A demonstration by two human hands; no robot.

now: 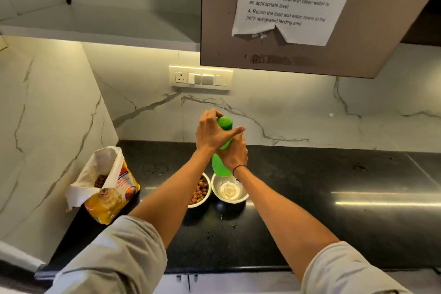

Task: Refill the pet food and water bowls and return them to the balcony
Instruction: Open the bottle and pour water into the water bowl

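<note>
Holding the green bottle (222,148) upright above the water bowl (229,190), I grip its body with my right hand (235,153), fingers curled round it, while my left hand (212,130) pinches the green cap (224,123) on top. The water bowl sits on the black bench (334,174) with clear water in it. Touching the water bowl on its left is the food bowl (201,192), filled with kibble. Further left of the water bowl stands the open pet food bag (107,186), leaning near the marble wall
</note>
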